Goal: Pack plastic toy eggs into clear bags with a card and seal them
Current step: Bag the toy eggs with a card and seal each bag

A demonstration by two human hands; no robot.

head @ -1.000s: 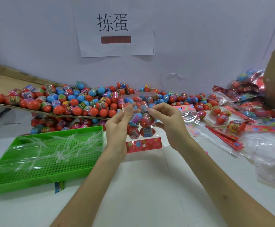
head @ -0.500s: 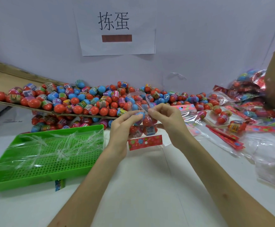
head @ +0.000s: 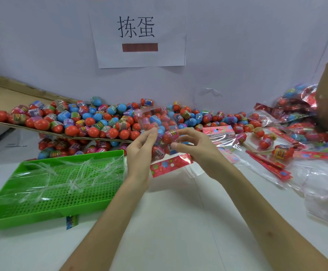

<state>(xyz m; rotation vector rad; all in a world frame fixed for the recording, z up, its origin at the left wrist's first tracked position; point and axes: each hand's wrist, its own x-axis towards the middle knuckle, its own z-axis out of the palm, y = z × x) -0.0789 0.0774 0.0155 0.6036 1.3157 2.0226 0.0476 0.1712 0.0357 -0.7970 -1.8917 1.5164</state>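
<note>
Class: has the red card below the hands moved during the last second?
Yes: the red card has risen slightly, right end most, judged against the far rim of the green tray.

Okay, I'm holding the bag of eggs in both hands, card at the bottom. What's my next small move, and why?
Probably fold the top flap down and press it shut. The clear bag already holds eggs and the red card, the left hand and right hand pinch its sides, and its top looks unsealed.
</note>
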